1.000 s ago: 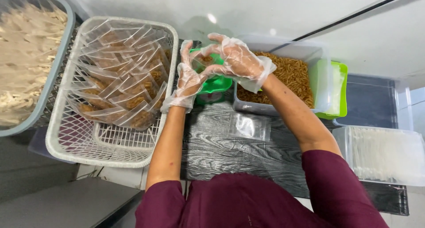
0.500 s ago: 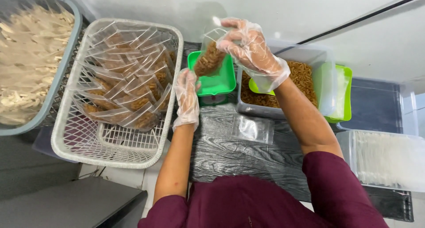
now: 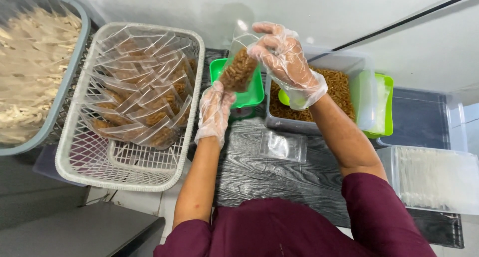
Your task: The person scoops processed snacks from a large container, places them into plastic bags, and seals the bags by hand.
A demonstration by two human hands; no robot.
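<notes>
Right hand: one gloved right hand (image 3: 284,60) is pinching the upper part of a clear pouch (image 3: 238,62), thumb and fingers clamped on the plastic; it is hovering at about 12 o'clock from the person's chest.
Left hand: one gloved left hand (image 3: 214,110) is reaching up under the pouch, fingertips touching its lower end at about 6 o'clock of the bag; fingers are lying loosely together — not gripping.
Pouch: one bag in hand, hanging tilted, its lower part holding brown snack sticks and its top part unfilled; it is hanging over the green tray (image 3: 252,95).
Green tray: one, sitting just beside the clear tub, at 9 o'clock of it.
Clear tub: one tub (image 3: 319,122) is holding loose brown sticks; one green scoop (image 3: 285,98) is lying inside at its near left corner.
White basket: one white basket (image 3: 124,167) at 9 o'clock of the hands is holding a leaning row of filled pouches (image 3: 142,95) — too overlapped to count.
Grey basket: one grey basket (image 3: 60,107) at the far left is holding pale strips.
Flat bag: one unfilled clear bag (image 3: 282,144) is lying on the dark mat (image 3: 259,174) at 6 o'clock of the tub.
Bag stacks: two — one in a green holder (image 3: 381,107) at 3 o'clock of the tub; one in a clear box (image 3: 434,177) nearer the person.
</notes>
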